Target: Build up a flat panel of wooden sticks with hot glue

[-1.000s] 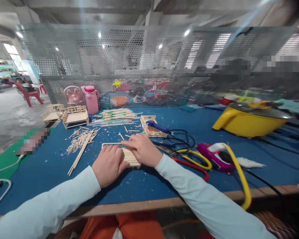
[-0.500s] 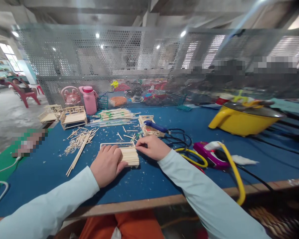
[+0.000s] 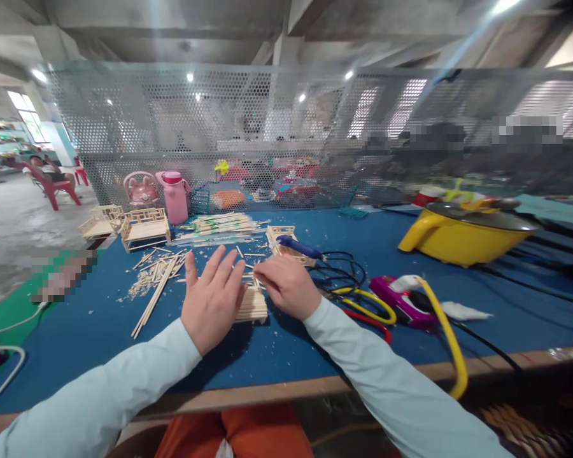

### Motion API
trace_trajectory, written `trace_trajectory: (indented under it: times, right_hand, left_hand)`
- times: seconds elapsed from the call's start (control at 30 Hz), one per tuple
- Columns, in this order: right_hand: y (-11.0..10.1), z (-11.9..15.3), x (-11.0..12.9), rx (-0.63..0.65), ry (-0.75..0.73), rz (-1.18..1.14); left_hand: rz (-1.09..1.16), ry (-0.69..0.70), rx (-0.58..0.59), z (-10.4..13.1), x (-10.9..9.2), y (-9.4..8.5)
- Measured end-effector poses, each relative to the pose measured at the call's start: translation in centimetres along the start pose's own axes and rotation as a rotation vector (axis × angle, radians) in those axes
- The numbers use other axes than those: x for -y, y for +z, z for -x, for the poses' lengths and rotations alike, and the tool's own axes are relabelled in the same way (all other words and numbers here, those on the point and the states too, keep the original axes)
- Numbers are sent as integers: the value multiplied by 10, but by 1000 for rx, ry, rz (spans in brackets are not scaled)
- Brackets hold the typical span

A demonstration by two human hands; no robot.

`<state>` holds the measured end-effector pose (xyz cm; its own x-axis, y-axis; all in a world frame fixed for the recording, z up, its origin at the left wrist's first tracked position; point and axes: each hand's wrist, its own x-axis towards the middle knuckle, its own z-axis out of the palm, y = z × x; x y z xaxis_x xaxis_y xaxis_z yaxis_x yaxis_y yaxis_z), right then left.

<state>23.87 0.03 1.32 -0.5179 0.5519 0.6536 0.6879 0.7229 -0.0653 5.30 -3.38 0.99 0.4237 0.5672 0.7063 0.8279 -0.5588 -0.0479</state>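
**Our left hand fans out, our right hand gathers at the slatted piece**

We have the left hand spread, palm down, over the left part of the slatted piece, its thumb and fingers apart. Our right hand draws thumb and fingers together at the far right corner; we cannot tell what lies between the tips. The pale piece, made of thin sticks side by side, lies near the middle of the blue tabletop, partly hidden by our hands.

To the left of it we see loose sticks beside a heap of short offcuts. Just beyond our right hand, a small stick frame sits with a blue-handled tool across it. Farther right are a yellow loop handle, a red loop handle and a purple device.

At the far left stand two little stick seats and a pink bottle, with a bundle of sticks to its right; we cannot read the green markings on the bundle. A yellow pot with a glassy lid stands on the right. Behind everything runs a perforated screen, and off to the far left a person sits in a red chair.
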Motion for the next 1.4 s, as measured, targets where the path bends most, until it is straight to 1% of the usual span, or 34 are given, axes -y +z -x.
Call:
trace_trajectory:
  times: [0.13,0.17,0.23,0.3,0.33,0.37,0.43,0.47,0.5,0.53,0.57,0.63,0.7,0.73,0.8,0.87,0.9,0.93,0.97,1.0,1.03,1.07,1.1,1.13,1.2,1.27,1.33,1.4]
  right_hand:
    - [6,3,12,-25,-121,131]
    - [8,3,14,-27,-141,143]
    - [10,3,14,-21,-144,94]
    - [8,1,10,-45,-80,-2]
    - [5,-1,6,-78,-20,-45]
    - [1,-2,0,-120,71,-72]
    - [-11,0,-13,-129,310,-42]
    - [-18,2,-19,-75,443,5]
    - [-25,7,-23,43,545,59]
    - [-31,13,-26,128,590,87]
    - [-35,21,-26,194,607,104]
    - [-37,37,-19,296,616,129]
    - [-32,50,-6,388,609,175]
    - [-28,54,1,440,601,237]
    - [-20,56,12,494,618,343]
    - [-19,55,16,495,659,416]
    - [-21,53,17,479,683,438]
    - [-25,52,18,439,710,454]
    - [-31,51,18,361,737,450]
    - [-38,50,19,246,756,408]
    - [-45,50,22,107,770,319]
    - [-51,50,25,-37,784,179]
    - [-55,49,30,-161,800,-8]
    - [-57,48,35,-245,823,-226]
    - [-56,44,48,-321,904,-681]
    - [-48,38,61,-345,984,-1061]
    - [-39,31,72,-339,1009,-1345]
    - [-31,26,79,-309,962,-1554]
  left_hand:
    - [68,27,242,-8,-1,10]
    - [77,14,286,-8,1,12]
    - [84,-16,320,-8,4,13]
    - [91,-38,303,-7,9,11]
    - [98,-49,286,-6,11,9]
    - [106,-65,267,-6,15,8]
    - [121,-98,244,-4,21,6]
    - [126,-106,248,-3,24,5]
    - [128,-106,261,-1,26,6]
    - [131,-99,281,0,27,7]
    - [132,-90,299,2,27,7]
    - [134,-71,316,5,26,9]
    - [140,-57,297,7,23,9]
    - [146,-52,280,8,21,9]
    - [172,-48,228,8,20,9]
    - [219,-50,149,9,21,8]
    - [251,-44,105,9,22,8]
    - [290,-31,66,8,23,7]
    - [336,-6,33,8,24,6]
    - [388,28,8,8,24,4]
    - [444,66,-13,8,23,2]
    - [498,96,-29,7,22,-1]
    - [546,112,-35,7,19,-3]
    - [588,120,-28,6,16,-6]
    - [667,116,41,5,10,-11]
    - [758,119,156,3,7,-16]
    - [843,101,229,0,7,-19]
    - [888,53,233,-3,12,-23]
